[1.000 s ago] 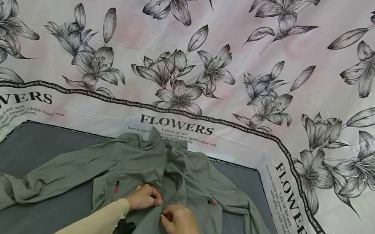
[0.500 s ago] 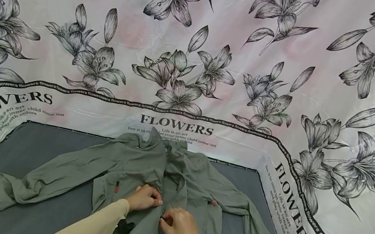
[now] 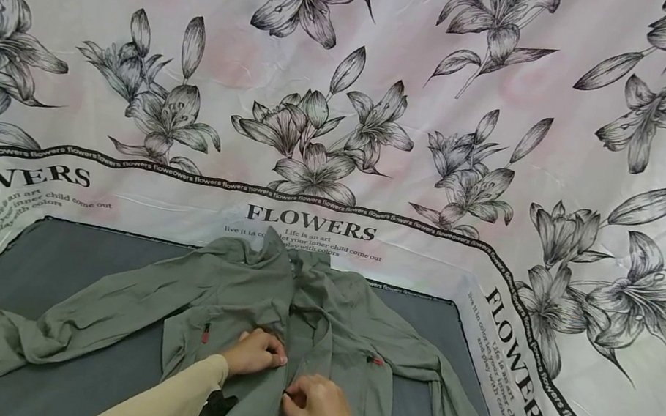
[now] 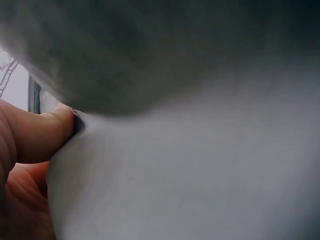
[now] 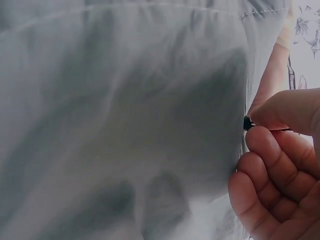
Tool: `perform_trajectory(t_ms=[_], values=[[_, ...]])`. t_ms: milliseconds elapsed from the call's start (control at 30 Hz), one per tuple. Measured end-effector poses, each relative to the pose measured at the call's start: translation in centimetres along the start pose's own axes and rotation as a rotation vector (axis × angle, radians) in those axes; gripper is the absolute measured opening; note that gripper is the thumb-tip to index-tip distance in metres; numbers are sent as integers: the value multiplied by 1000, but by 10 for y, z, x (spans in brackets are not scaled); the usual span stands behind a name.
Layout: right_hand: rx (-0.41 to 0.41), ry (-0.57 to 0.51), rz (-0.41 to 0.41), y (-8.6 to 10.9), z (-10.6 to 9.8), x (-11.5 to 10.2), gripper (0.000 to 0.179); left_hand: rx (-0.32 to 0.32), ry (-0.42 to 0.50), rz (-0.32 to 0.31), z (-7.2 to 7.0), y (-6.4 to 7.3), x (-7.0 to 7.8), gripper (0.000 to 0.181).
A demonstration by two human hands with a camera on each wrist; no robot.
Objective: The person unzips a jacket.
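Observation:
A grey-green jacket (image 3: 248,290) lies spread front up, its collar at the far side and sleeves out to both sides. At the middle of its front opening, my left hand (image 3: 255,352) pinches the fabric edge. Just to the right and nearer, my right hand (image 3: 323,414) pinches a small black zipper pull (image 5: 247,123) between thumb and index finger, its other fingers curled. In the left wrist view, blurred cloth fills most of the picture; the left thumb (image 4: 42,132) presses the edge beside a small dark spot.
Under the jacket is a dark grey surface (image 3: 97,256), bordered by a white cloth with flower prints and lettering (image 3: 310,223). Red pulls mark the jacket's chest pockets. A black strap-like object (image 3: 219,405) sits under the left forearm.
My right hand has slid slightly down the front opening, toward me. The jacket's lower front corner has shifted a little left. My left hand has stayed in place.

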State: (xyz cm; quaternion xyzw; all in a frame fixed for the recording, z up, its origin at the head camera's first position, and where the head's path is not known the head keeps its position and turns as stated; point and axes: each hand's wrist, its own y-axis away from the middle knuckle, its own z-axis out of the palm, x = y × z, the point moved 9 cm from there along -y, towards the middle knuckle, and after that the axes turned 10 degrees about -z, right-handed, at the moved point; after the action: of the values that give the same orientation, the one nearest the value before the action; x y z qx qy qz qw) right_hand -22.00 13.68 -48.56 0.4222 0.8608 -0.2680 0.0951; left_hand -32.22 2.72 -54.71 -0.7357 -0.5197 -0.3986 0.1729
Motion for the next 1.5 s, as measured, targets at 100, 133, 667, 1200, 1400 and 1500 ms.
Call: perform_trajectory(t_ms=[100, 133, 667, 1200, 1400, 1500], values=[[-6, -7, 3, 1, -1, -1, 11, -6, -4, 1, 1, 0, 0, 15], [-6, -9, 2, 2, -1, -2, 12, -7, -5, 3, 1, 0, 0, 15], [-64, -76, 46, 7, 1, -10, 9, 6, -7, 4, -1, 1, 0, 15], [-52, -92, 52, 11, -1, -15, 9, 15, -7, 13, -3, 2, 3, 17], [-53, -120, 83, 12, -2, -14, 9, 6, 1, 7, -6, 3, 3, 16], [-58, -127, 74, 13, -2, -17, 9, 4, 1, 6, -5, 3, 1, 15]])
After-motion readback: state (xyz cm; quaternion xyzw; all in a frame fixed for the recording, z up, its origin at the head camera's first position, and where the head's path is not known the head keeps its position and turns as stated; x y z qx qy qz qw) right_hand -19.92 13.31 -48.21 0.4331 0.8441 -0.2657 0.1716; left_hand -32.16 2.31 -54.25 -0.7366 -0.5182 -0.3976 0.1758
